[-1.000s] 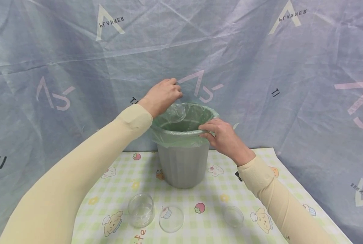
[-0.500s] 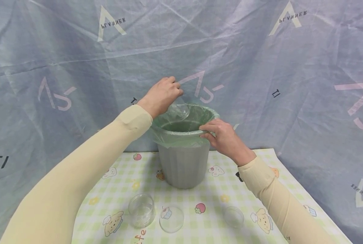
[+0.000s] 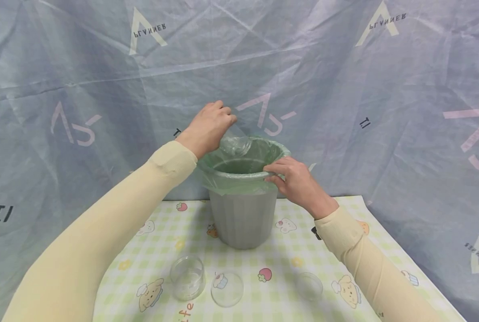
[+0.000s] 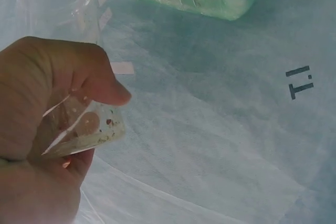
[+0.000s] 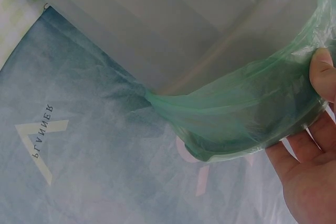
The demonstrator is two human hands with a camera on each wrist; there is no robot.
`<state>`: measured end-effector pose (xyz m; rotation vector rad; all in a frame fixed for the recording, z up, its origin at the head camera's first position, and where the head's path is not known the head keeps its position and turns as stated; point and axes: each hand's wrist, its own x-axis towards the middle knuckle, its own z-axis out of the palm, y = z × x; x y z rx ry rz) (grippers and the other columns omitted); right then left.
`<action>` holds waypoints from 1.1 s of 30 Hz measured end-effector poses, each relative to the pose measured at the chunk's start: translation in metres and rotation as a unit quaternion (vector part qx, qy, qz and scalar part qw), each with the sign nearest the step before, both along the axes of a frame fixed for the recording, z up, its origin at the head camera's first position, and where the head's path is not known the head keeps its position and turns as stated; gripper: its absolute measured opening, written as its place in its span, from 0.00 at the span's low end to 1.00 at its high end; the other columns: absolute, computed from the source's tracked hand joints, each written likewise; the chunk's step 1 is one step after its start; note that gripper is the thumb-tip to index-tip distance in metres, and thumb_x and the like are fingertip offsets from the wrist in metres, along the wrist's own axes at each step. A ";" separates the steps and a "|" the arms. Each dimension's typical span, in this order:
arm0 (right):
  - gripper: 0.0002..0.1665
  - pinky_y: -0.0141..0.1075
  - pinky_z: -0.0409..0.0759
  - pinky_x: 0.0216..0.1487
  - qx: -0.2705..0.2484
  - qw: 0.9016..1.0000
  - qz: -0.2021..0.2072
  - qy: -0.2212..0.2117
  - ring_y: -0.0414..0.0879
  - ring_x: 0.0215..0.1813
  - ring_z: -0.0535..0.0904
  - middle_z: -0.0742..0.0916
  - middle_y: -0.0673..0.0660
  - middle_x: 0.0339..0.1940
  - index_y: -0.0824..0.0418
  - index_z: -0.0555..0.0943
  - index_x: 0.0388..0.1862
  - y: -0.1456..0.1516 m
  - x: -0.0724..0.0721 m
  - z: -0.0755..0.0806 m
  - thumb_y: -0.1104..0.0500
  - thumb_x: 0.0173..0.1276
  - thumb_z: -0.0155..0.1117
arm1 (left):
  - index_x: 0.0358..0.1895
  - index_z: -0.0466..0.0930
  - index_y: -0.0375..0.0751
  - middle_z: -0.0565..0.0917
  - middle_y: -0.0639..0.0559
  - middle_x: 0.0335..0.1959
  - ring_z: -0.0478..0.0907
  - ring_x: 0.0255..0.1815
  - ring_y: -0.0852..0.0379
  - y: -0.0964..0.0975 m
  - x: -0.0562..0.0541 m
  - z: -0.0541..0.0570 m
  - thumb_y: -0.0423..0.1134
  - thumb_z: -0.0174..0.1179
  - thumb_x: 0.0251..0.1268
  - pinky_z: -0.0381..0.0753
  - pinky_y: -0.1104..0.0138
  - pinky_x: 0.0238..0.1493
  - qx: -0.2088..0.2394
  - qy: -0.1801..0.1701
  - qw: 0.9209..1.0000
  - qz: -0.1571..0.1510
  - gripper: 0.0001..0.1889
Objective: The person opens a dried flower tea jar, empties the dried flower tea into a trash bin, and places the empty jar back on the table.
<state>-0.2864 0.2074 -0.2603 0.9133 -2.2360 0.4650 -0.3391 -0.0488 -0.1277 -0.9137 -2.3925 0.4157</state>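
Note:
Over the mouth of a grey trash bin [image 3: 243, 219], my left hand [image 3: 208, 127] grips a clear cup [image 3: 236, 145], tilted with its opening toward the bin. Small dark bits and pale residue cling near the cup's base, seen in the left wrist view past the thumb [image 4: 113, 90]. A green bag [image 3: 239, 182] lines the bin and folds down over its rim. At the near right of that rim, my right hand [image 3: 297, 183] pinches liner and edge, thumb outside and fingers over the top. The right wrist view shows the thumb [image 5: 323, 74] pressing the green film.
On the checked tablecloth [image 3: 255, 304] in front of the bin stands a clear round container [image 3: 188, 279]. Beside it lies a clear flat disc [image 3: 227, 290], and a smaller clear round piece [image 3: 309, 286] is farther right. A blue-grey curtain [image 3: 324, 80] hangs close behind the bin.
My left hand has shifted slightly left while the cup's mouth has swung right and up a little over the bin. The right hand stays on the rim.

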 end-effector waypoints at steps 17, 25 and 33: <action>0.17 0.47 0.84 0.52 -0.004 1.000 0.002 0.001 0.52 0.50 0.85 0.91 0.56 0.43 0.62 0.89 0.52 -0.001 -0.002 0.000 0.64 0.63 0.77 | 0.52 0.79 0.33 0.83 0.41 0.45 0.76 0.51 0.40 -0.018 0.006 -0.009 0.30 0.74 0.50 0.76 0.52 0.60 0.072 0.005 0.997 0.029 0.23; 0.17 0.47 0.84 0.52 -0.009 1.000 0.003 0.002 0.52 0.50 0.85 0.90 0.56 0.43 0.62 0.89 0.52 -0.001 -0.002 -0.001 0.64 0.63 0.77 | 0.50 0.78 0.34 0.82 0.42 0.46 0.78 0.52 0.40 -0.023 0.009 -0.016 0.31 0.70 0.51 0.77 0.52 0.59 0.126 -0.006 0.991 0.052 0.21; 0.17 0.47 0.84 0.51 -0.010 1.000 0.004 0.005 0.52 0.49 0.85 0.90 0.56 0.43 0.62 0.89 0.52 -0.001 -0.002 -0.001 0.64 0.63 0.77 | 0.45 0.77 0.32 0.82 0.40 0.41 0.77 0.45 0.39 -0.030 0.014 -0.025 0.25 0.58 0.42 0.78 0.52 0.52 0.222 -0.004 0.974 0.036 0.20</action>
